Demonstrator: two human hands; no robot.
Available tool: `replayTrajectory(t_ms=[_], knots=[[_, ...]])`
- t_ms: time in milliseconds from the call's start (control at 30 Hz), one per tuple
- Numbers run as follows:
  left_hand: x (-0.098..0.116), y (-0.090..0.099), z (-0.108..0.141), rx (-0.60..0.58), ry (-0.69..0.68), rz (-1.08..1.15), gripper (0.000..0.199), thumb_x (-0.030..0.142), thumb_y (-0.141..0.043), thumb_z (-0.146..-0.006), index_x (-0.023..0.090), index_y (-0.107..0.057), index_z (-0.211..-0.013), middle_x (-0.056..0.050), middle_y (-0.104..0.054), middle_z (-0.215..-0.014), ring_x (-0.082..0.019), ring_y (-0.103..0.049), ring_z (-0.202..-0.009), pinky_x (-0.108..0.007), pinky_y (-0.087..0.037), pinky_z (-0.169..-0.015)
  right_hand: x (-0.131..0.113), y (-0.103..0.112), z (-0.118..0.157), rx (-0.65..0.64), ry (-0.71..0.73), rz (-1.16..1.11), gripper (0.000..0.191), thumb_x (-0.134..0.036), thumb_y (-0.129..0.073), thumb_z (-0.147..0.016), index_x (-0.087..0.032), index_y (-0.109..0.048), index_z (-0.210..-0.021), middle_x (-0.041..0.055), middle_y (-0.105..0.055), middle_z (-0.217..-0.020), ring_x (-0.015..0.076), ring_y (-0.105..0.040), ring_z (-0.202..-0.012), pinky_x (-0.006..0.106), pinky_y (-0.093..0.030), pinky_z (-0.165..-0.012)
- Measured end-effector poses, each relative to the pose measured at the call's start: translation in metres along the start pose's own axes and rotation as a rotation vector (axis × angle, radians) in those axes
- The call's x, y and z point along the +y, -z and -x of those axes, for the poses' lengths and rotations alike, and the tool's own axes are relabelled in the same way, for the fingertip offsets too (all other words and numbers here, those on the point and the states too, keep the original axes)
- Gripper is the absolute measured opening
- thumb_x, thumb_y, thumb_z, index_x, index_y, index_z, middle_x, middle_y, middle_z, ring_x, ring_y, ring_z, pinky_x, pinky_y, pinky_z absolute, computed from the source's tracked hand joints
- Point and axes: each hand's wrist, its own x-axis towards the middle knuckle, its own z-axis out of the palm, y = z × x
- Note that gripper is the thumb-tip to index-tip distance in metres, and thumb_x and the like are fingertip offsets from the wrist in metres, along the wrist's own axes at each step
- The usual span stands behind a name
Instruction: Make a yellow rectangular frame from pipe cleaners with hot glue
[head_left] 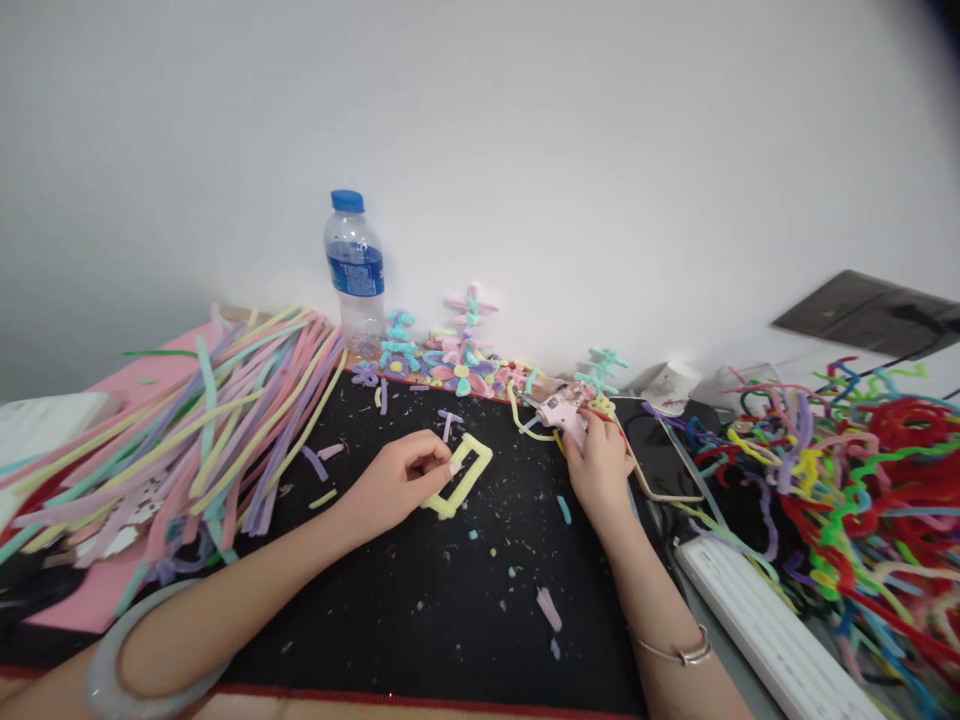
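Observation:
My left hand (409, 475) is closed on the left side of a yellow rectangular frame (474, 485), which looks bent from fuzzy pipe cleaner. The frame is over the black mat (360, 620). At the right, my right hand (600, 470) wraps round a pale pink glue gun (562, 415), its nozzle pointing left. My fingers hide part of the handle. A purple T-shaped piece of pipe cleaner (448, 422) lies just behind the frame.
Long pastel pipe cleaners (247, 430) are heaped on the left. A plastic bottle (356, 275) and finished pipe-cleaner flowers (461, 370) stand along the wall. To the right are a phone (664, 455), a white power strip (765, 630) and a tangle of bright pipe cleaners (885, 480).

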Motion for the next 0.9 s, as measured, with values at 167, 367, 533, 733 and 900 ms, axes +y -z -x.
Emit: replayTrajectory(t_ms=[167, 367, 533, 733, 900], knots=[[-0.001, 0.001, -0.001, 0.099, -0.029, 0.049, 0.024, 0.026, -0.051, -0.082, 0.017, -0.044, -0.060, -0.003, -0.052, -0.086, -0.016, -0.052, -0.080, -0.025, -0.042, -0.068, 0.002, 0.008, -0.002, 0.050, -0.020, -0.244, 0.036, -0.024, -0.035, -0.088, -0.013, -0.054, -0.117, 0.0185, -0.060, -0.108, 0.0308, -0.054, -0.099, 0.047, -0.038, -0.083], [0.001, -0.003, 0.003, -0.001, -0.025, 0.101, 0.028, 0.028, -0.053, -0.081, 0.018, -0.039, -0.058, -0.004, -0.055, -0.084, -0.014, -0.052, -0.073, -0.023, -0.043, -0.061, -0.014, 0.016, 0.019, 0.085, -0.106, -0.824, 0.026, -0.033, -0.064, -0.074, -0.017, -0.063, -0.093, 0.0049, -0.064, -0.082, 0.0210, -0.056, -0.072, 0.030, -0.043, -0.065], [0.003, -0.012, 0.009, -0.259, -0.020, 0.193, 0.028, 0.026, -0.055, -0.080, 0.017, -0.038, -0.059, -0.003, -0.055, -0.083, -0.009, -0.049, -0.061, -0.019, -0.039, -0.052, -0.040, 0.020, 0.041, -0.302, -0.154, -1.228, 0.023, -0.029, -0.068, -0.072, -0.021, -0.062, -0.093, 0.0009, -0.065, -0.077, 0.0141, -0.052, -0.057, 0.025, -0.039, -0.052], [0.003, -0.015, 0.012, -0.339, 0.131, 0.263, 0.029, 0.031, -0.056, -0.080, 0.018, -0.038, -0.061, 0.002, -0.055, -0.063, -0.010, -0.052, -0.054, -0.020, -0.038, -0.050, -0.054, 0.028, 0.045, -0.655, -0.041, -1.258, 0.019, -0.021, -0.072, -0.064, -0.020, -0.065, -0.082, 0.0009, -0.065, -0.074, 0.0127, -0.049, -0.055, 0.026, -0.040, -0.052], [0.003, -0.016, 0.011, -0.335, 0.207, 0.225, 0.028, 0.037, -0.054, -0.081, 0.017, -0.045, -0.064, 0.001, -0.058, -0.057, -0.012, -0.054, -0.051, -0.020, -0.038, -0.047, -0.056, 0.029, 0.047, -0.660, -0.085, -1.227, 0.017, -0.018, -0.069, -0.064, -0.020, -0.065, -0.081, 0.0005, -0.064, -0.076, 0.0124, -0.051, -0.057, 0.025, -0.042, -0.054]])
